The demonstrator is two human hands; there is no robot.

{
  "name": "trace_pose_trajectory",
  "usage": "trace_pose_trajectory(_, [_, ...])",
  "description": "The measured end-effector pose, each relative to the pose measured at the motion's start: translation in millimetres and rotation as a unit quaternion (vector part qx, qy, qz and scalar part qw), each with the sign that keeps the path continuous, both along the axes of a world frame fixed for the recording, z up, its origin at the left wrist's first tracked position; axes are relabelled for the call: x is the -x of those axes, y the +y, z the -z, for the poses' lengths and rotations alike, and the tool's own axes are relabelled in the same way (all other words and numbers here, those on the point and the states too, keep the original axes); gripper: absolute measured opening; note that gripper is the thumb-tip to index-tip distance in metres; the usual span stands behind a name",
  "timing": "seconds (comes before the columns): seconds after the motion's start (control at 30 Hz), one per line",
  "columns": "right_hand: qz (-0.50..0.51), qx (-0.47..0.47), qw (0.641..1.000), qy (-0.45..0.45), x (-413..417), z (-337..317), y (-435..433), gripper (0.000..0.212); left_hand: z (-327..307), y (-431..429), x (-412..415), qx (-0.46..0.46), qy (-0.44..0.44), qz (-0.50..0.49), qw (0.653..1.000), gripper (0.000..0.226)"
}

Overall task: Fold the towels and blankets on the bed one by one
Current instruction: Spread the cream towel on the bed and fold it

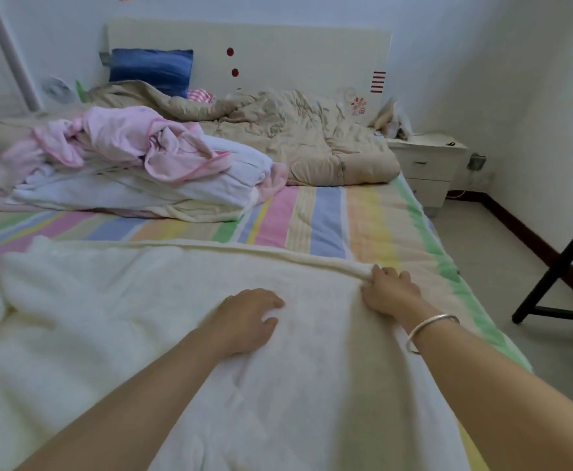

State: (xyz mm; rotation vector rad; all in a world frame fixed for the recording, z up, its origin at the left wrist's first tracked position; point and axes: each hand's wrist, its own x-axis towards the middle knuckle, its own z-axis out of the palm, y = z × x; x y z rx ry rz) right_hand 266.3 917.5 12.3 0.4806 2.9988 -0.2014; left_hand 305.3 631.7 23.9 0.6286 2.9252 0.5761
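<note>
Cream blanket (176,334) spread over lower half of frame on the striped bed (329,219). Left hand (249,319) lies flat on it w/ fingers spread, center. Right hand (388,288) pinches its rolled far edge, center right. Pink & white towel pile (135,158) sits upper left, beige quilt (295,137) behind.

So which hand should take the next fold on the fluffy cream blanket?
Probably right. The right hand grips the far edge of the fluffy cream blanket; the left hand rests flat mid-blanket, holding nothing.
</note>
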Motion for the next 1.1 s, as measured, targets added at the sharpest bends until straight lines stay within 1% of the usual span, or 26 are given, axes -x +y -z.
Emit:
trace_pose_trajectory(0.03, [0.007,-0.006,1.000,0.013,-1.3,-2.0,-6.7,0.058,-6.9,-6.2,0.4,-0.037,-0.015,-0.008,0.999,0.032])
trace_pose_trajectory(0.1, [-0.007,-0.044,0.996,0.075,-10.5,-7.8,-27.6,0.060,-19.8,-23.9,1.5,-0.076,-0.014,-0.052,0.996,0.034])
trace_pose_trajectory(0.17, [-0.086,-0.050,0.981,0.169,-21.4,-12.5,-63.1,0.050,-30.4,-51.0,2.0,-0.053,0.010,-0.111,0.992,0.039])
trace_pose_trajectory(0.2, [-0.132,-0.016,0.970,0.202,-29.2,-14.8,-86.5,0.041,-34.4,-66.2,1.4,-0.033,0.017,-0.140,0.989,0.041])
trace_pose_trajectory(0.23, [-0.169,0.041,0.963,0.207,-38.5,-17.7,-113.6,0.030,-37.6,-82.7,-1.5,-0.014,0.018,-0.166,0.986,0.042])
trace_pose_trajectory(0.27, [-0.193,0.104,0.958,0.183,-47.9,-20.7,-140.7,0.021,-40.0,-97.3,-5.2,0.003,0.017,-0.187,0.982,0.043])
trace_pose_trajectory(0.3, [-0.209,0.163,0.955,0.133,-56.8,-23.0,-169.2,0.020,-42.5,-112.0,-11.1,0.017,0.016,-0.204,0.979,0.044])
trace_pose_trajectory(0.33, [-0.221,0.208,0.949,0.083,-65.5,-25.1,-196.9,0.029,-44.8,-125.7,-17.4,0.029,0.015,-0.216,0.976,0.045])
trace_pose_trajectory(0.37, [-0.227,0.233,0.945,0.046,-71.7,-25.8,-219.7,0.038,-45.8,-136.0,-21.7,0.037,0.015,-0.222,0.974,0.045])
trace_pose_trajectory(0.4, [-0.228,0.242,0.943,0.028,-77.8,-27.2,-239.1,0.043,-45.3,-145.6,-26.0,0.044,0.016,-0.226,0.973,0.046])
trace_pose_trajectory(0.47, [-0.214,0.250,0.944,0.030,-85.9,-29.6,-266.6,0.041,-44.0,-163.0,-36.3,0.041,0.022,-0.231,0.972,0.045])
trace_pose_trajectory(0.57, [-0.184,0.285,0.940,0.048,-87.3,-29.7,-279.5,0.028,-43.2,-177.9,-45.4,0.055,0.025,-0.214,0.975,0.040])
trace_pose_trajectory(0.67, [-0.157,0.290,0.938,0.106,-82.9,-36.0,-259.1,0.021,-43.6,-178.0,-44.1,0.086,0.043,-0.190,0.977,0.041])
trace_pose_trajectory(0.77, [-0.129,0.208,0.947,0.207,-70.9,-45.4,-201.6,0.012,-46.9,-163.7,-33.8,0.069,0.064,-0.178,0.979,0.044])
trace_pose_trajectory(0.83, [-0.071,0.153,0.949,0.265,-59.2,-51.6,-143.8,0.013,-47.7,-143.6,-21.7,0.063,0.075,-0.166,0.981,0.047])
trace_pose_trajectory(0.87, [-0.033,0.135,0.950,0.278,-54.5,-53.7,-114.1,0.015,-47.7,-133.3,-16.7,0.063,0.077,-0.158,0.982,0.047])
trace_pose_trajectory(0.9, [0.007,0.114,0.953,0.279,-49.9,-54.0,-82.9,0.017,-47.0,-120.4,-10.1,0.061,0.076,-0.149,0.984,0.048])
trace_pose_trajectory(0.97, [0.069,0.076,0.962,0.252,-45.1,-49.1,-31.2,0.020,-42.9,-96.3,1.4,0.055,0.064,-0.127,0.988,0.048])
trace_pose_trajectory(1.03, [0.097,0.055,0.974,0.198,-43.7,-39.3,-0.4,0.026,-35.6,-75.3,12.6,0.051,0.052,-0.107,0.992,0.049])
trace_pose_trajectory(1.1, [0.102,0.062,0.986,0.116,-37.9,-26.1,12.7,0.032,-25.9,-56.8,27.0,0.051,0.050,-0.092,0.993,0.048])
